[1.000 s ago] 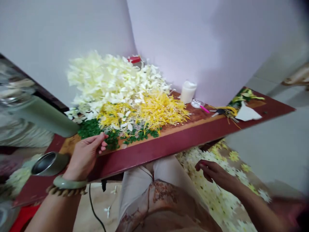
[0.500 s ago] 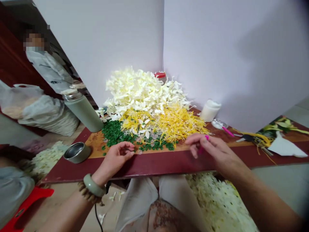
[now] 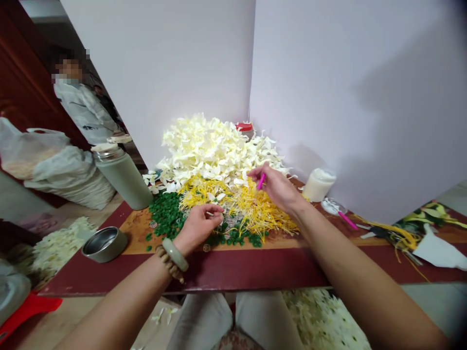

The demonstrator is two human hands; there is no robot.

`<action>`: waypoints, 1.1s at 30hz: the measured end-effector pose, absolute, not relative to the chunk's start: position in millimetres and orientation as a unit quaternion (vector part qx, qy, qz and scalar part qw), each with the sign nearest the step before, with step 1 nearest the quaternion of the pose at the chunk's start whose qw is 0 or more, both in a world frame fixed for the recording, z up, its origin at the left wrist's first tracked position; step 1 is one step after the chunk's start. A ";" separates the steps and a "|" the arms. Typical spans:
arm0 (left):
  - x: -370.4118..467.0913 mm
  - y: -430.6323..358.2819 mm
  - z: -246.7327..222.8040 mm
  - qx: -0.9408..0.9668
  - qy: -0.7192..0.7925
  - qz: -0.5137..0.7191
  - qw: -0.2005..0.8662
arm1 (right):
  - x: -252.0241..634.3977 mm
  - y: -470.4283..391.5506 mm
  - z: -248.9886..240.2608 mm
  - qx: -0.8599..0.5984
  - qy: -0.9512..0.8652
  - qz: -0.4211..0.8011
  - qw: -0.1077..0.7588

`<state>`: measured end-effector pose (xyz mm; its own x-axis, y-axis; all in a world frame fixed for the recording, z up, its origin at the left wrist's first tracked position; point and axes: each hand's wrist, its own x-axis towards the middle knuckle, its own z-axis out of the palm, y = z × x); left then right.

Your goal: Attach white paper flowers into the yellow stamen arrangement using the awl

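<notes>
My right hand (image 3: 272, 183) is closed around a pink stick-like tool (image 3: 261, 181), its fingertips at the near edge of the white petal pile (image 3: 207, 146). Below that hand spread yellow stamens (image 3: 270, 211). My left hand (image 3: 202, 224) has its fingers curled together over the small clear rings and green pieces; whatever is between the fingertips is too small to make out. Most green pieces (image 3: 164, 214) lie left of this hand. Green and brown bracelets circle my left wrist.
On the table (image 3: 255, 270), a green flask (image 3: 122, 177) and metal cup (image 3: 104, 244) stand left; a white jar (image 3: 319, 184), pink-handled tool (image 3: 348, 220) and yellow strands (image 3: 404, 236) are right. A person (image 3: 82, 104) stands back left near plastic bags (image 3: 69, 170).
My right hand has moved forward and left to the petals with the pink tool. My left hand has shifted right and slightly forward over the small pieces. The camera view has shifted slightly.
</notes>
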<state>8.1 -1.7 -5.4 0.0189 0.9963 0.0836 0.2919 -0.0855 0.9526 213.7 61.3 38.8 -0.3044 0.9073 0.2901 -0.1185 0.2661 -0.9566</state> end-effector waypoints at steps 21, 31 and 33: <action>50.6 9.5 -3.6 0.688 0.637 0.191 0.291 | 222.2 63.2 28.6 -0.352 -0.552 0.533 0.536; 27.4 17.8 7.1 0.530 0.494 0.405 0.558 | 219.3 64.3 24.9 -0.362 -0.582 0.536 0.493; 15.9 20.3 13.3 0.447 0.465 0.452 0.616 | 219.2 63.0 25.7 -0.371 -0.609 0.518 0.473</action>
